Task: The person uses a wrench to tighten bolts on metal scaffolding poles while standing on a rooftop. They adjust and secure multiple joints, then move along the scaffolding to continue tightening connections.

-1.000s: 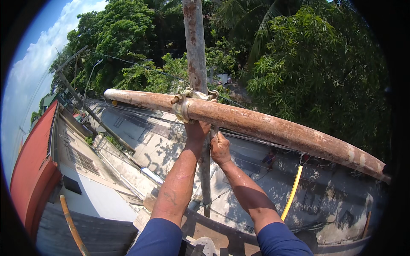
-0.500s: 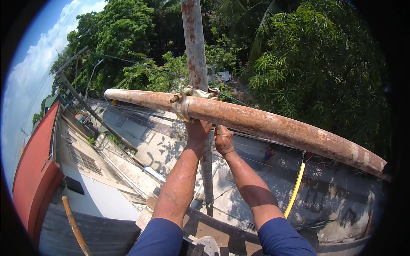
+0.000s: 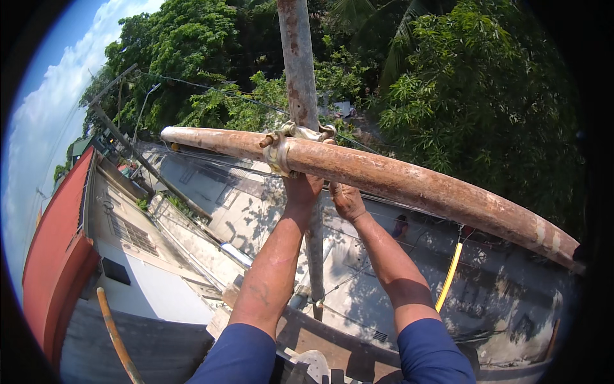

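Note:
A rusty horizontal pipe crosses in front of an upright rusty pole. A pale, stained fastening with a short rusty stub wraps the pipe at the crossing; whether it is metal or cloth I cannot tell. My left hand reaches up beneath the pipe, right under the fastening, and its fingers are mostly hidden behind the pipe. Just right of the pole, below the pipe, my right hand is closed with curled fingers; what they grip is hidden.
I am high above a street. A yellow hose or strap hangs below the pipe at right. A bent rusty bar stands lower left, near a red roof. Planks lie below me; trees rise behind.
The whole view has shifted slightly, moving the scene a little to the right. My right hand has turned slightly, still under the pipe; my left hand stays at the crossing.

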`<state>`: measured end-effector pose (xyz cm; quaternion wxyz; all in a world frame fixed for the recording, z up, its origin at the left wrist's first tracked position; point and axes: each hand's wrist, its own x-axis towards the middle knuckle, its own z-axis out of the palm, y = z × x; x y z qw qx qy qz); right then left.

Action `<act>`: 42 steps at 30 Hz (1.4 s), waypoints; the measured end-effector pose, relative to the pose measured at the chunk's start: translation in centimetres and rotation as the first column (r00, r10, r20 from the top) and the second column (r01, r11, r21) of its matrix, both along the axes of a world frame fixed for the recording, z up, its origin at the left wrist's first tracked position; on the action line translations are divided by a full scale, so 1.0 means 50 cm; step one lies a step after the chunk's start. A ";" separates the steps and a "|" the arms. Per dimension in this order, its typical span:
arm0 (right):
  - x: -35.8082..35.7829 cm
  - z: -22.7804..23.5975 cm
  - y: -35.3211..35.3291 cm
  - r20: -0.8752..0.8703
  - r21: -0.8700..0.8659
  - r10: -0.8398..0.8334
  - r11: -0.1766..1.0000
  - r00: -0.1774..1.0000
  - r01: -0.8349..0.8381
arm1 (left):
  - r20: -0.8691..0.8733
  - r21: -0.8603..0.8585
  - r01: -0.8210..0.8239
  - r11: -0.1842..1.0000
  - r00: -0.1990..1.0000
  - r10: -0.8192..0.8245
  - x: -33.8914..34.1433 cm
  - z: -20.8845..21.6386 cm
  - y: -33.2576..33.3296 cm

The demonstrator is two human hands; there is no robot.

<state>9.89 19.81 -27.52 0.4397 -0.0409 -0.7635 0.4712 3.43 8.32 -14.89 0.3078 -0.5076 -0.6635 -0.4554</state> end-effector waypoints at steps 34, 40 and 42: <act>0.328 0.262 0.202 0.588 0.560 -0.473 0.823 0.657 0.091 | 0.332 0.286 0.224 0.931 0.889 -0.316 -0.008 -0.022 0.053; 0.340 0.285 0.183 0.599 0.565 -0.506 0.816 0.620 0.120 | 0.134 0.118 0.090 0.989 0.985 -0.106 -0.025 -0.018 0.040; 0.337 0.283 0.177 0.598 0.571 -0.518 0.811 0.612 0.129 | 0.172 0.151 0.185 0.971 0.962 -0.210 -0.032 -0.022 0.044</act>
